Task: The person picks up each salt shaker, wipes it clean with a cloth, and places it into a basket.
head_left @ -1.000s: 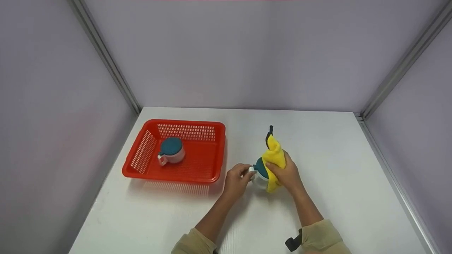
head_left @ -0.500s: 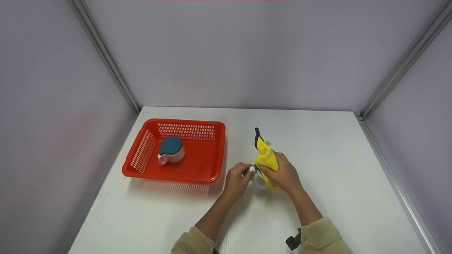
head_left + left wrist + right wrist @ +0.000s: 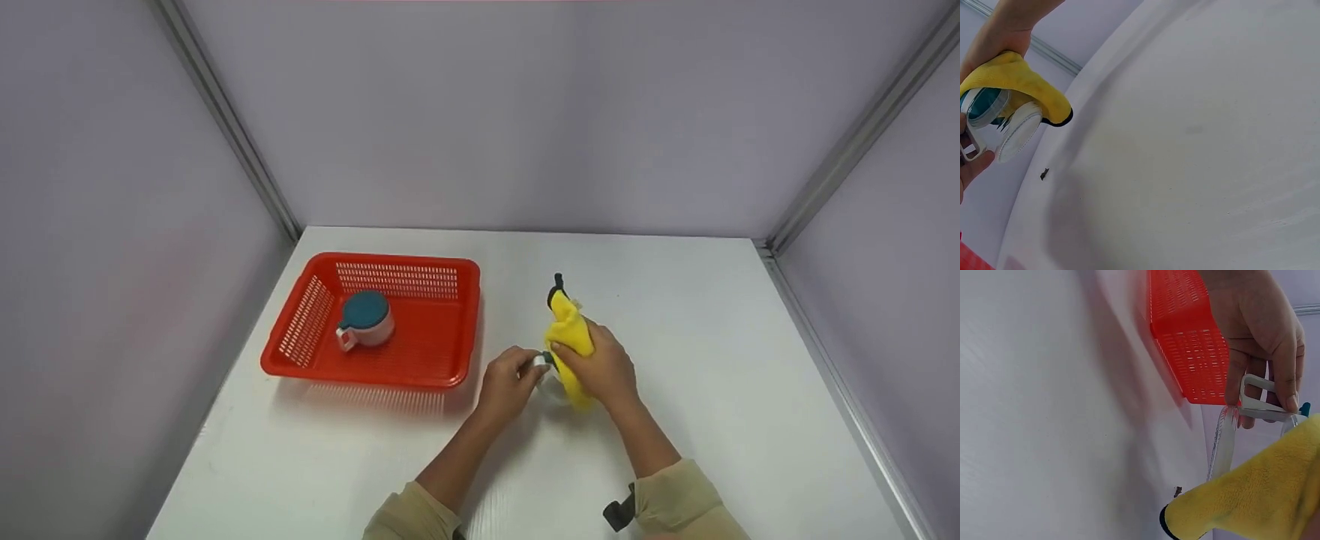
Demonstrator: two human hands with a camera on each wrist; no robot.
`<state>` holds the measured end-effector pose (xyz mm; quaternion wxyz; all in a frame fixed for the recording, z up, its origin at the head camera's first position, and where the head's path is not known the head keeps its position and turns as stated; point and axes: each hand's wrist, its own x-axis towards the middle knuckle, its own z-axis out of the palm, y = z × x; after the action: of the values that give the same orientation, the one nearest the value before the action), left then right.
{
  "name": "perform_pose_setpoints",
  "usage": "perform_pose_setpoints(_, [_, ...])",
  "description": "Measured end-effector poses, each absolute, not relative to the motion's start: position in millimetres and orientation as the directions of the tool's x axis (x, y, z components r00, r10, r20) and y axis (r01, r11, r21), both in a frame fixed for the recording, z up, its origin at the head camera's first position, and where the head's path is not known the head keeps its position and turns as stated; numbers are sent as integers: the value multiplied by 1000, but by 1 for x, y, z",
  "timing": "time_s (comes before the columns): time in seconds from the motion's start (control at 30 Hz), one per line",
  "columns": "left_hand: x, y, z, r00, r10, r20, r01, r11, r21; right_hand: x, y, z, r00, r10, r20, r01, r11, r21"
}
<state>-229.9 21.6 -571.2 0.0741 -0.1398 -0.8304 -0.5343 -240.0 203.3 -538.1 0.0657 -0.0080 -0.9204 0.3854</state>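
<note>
My left hand (image 3: 507, 382) pinches the white handle (image 3: 1255, 396) of a clear jar (image 3: 1019, 130) with a teal lid (image 3: 985, 104). With my right hand (image 3: 606, 369) I grip a yellow cloth (image 3: 571, 337) with dark edging, wrapped over the jar's lid and right side. In the head view the cloth hides most of the lid. The left wrist view shows the jar held tilted, its round base turned toward the table. Part of the right hand's fingers is hidden behind the cloth.
A red plastic basket (image 3: 442, 384) with slotted walls stands left of my hands. Inside it is a similar jar with a teal lid (image 3: 365, 309) and a pale handle. The white table (image 3: 675, 315) meets grey-white panels at the back and sides.
The right hand and cloth have shifted left over the jar's lid, covering more of it, then slightly back right. The left hand keeps its hold on the handle, nearly still.
</note>
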Motion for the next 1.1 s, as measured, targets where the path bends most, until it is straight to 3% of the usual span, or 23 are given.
perform_pose_setpoints(0.23, [-229, 22, -565, -961, 160, 225, 272, 407, 872, -241, 202, -539, -976, 156, 154, -14, 653, -757])
perform_pose_setpoints(0.73, [-233, 18, -564, -980, 175, 97, 155, 360, 920, -241, 206, -543, -960, 202, 194, -29, 618, -786])
perform_pose_setpoints(1.1, [-233, 17, -569, -983, 183, 10, 64, 290, 955, -241, 211, -545, -962, 230, 150, 2, 552, -834])
